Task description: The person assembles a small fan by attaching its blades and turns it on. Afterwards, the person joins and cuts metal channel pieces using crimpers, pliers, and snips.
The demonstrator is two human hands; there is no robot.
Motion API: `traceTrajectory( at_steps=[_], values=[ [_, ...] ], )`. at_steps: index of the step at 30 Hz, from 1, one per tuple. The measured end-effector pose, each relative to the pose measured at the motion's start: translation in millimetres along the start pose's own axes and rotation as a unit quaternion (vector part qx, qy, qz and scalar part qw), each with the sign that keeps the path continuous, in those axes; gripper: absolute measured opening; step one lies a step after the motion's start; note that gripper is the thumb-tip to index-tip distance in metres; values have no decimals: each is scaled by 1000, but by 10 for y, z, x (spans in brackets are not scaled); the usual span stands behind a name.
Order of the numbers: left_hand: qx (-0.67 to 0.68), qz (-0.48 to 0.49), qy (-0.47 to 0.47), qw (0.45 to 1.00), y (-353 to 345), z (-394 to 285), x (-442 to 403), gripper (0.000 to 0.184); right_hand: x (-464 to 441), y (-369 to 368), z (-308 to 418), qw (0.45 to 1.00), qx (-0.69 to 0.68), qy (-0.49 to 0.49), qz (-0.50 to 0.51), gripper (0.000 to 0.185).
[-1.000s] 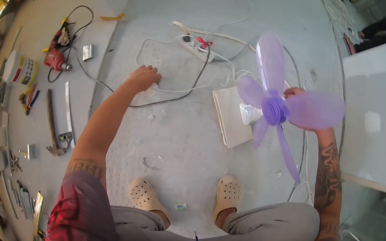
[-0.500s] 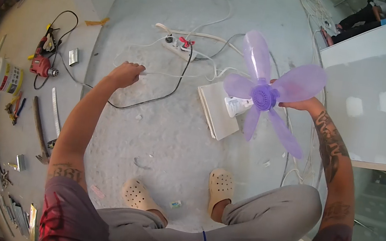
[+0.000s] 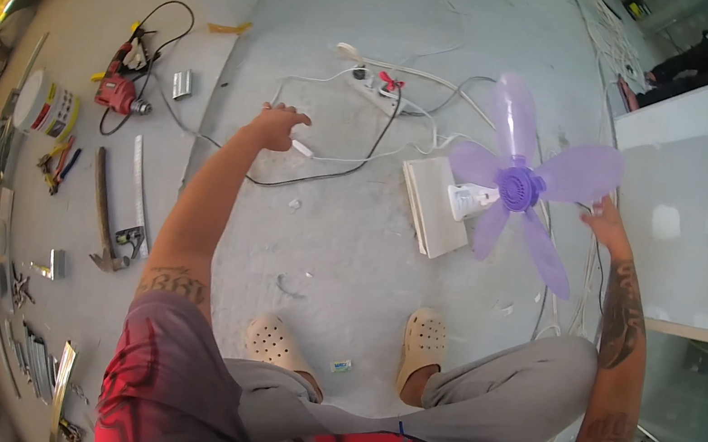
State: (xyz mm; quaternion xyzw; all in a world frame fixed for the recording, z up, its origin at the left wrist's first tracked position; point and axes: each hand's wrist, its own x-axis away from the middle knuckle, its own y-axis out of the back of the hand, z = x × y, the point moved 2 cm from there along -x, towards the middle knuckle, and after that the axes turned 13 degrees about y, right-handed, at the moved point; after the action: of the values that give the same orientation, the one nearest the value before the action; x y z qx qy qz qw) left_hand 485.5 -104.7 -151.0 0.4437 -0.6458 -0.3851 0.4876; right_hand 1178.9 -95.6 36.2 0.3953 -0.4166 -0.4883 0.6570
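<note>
A small fan with translucent purple blades (image 3: 519, 189) and a white base (image 3: 468, 201) stands on a stack of pale tiles or boards (image 3: 434, 207) on the floor. Just right of the blades is my right hand (image 3: 610, 224), its fingers apart and nothing in them. My left hand (image 3: 278, 126) hovers over the floor with fingers stretched and thumb out. Beside it lies a white inline switch (image 3: 302, 148) on a thin white cord (image 3: 345, 160). Whether the fingertips touch the cord is unclear. The blades look sharp, not blurred.
A power strip (image 3: 378, 92) with plugs sits ahead, with cables looping around it. On the left lie a red drill (image 3: 121, 93), a white bucket (image 3: 46, 106), pliers (image 3: 60, 163), a hammer (image 3: 105, 202) and a metal ruler (image 3: 137, 189). Another person (image 3: 693, 66) is at the far right.
My right hand has come off the fan and moved right. My left hand has loosened from a closed grip, leaving the switch visible on the floor. The whole view has shifted slightly.
</note>
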Motion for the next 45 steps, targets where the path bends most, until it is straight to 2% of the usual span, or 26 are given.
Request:
traceTrajectory(
  at_steps=[1,4,6,8,9,10,12,14,17,19,23,26,28,32,34,35,37,38,40,44,45],
  values=[
    [-47,-6,-30,998,-64,-5,1,50,143,-52,-31,998,46,46,9,83],
    [-79,-2,-62,995,-327,-27,15,41,430,-173,-229,992,55,-15,109,83],
    [-113,-15,-57,992,-486,-23,33,34,520,-241,-333,989,62,-25,131,82],
    [-98,-70,-65,991,-635,4,1,26,602,-208,-110,959,6,-168,227,78],
    [-94,-89,-70,989,-578,-25,32,18,579,-209,-93,959,8,-168,226,78],
    [-93,-89,-71,989,-504,-29,19,18,577,-225,-99,959,6,-163,233,75],
    [4,-22,-16,1000,-412,11,-70,21,617,-263,-168,955,7,-172,240,72],
    [109,-82,-60,989,-363,72,-119,33,546,-281,-197,959,-21,-131,252,66],
    [114,-74,-87,987,-281,19,-155,35,487,-280,100,961,2,-116,251,63],
    [101,-30,-96,990,-238,-23,-134,39,471,-299,112,962,-9,-115,246,63],
    [89,-16,-108,990,-244,-77,-141,40,468,-321,26,961,-8,-104,255,62],
    [98,-17,-66,993,-131,-115,-77,40,497,-315,33,963,-19,-102,247,61],
    [95,-28,-18,995,-108,-73,-110,41,506,-304,52,963,-17,-102,249,61],
    [14,-41,-49,998,-171,43,-130,45,522,-280,82,962,-21,-116,246,61],
    [49,-131,-7,990,-113,38,-25,53,534,-261,134,961,-17,-119,249,61],
    [48,-131,-7,990,-73,41,-23,53,543,-247,158,960,-15,-122,252,61],
    [21,-46,46,998,-25,127,-31,61,573,-208,157,961,-14,-118,249,61],
    [18,-45,54,997,-39,206,-54,61,552,-240,180,962,-12,-113,249,61],
    [17,49,61,997,-163,327,-109,60,533,-289,87,963,-18,-104,247,61],
    [0,-5,37,999,-323,216,40,54,509,-289,76,962,-20,-104,253,61],
    [-11,-42,5,999,-348,136,79,53,510,-301,68,962,-20,-102,254,61]
  ],
)
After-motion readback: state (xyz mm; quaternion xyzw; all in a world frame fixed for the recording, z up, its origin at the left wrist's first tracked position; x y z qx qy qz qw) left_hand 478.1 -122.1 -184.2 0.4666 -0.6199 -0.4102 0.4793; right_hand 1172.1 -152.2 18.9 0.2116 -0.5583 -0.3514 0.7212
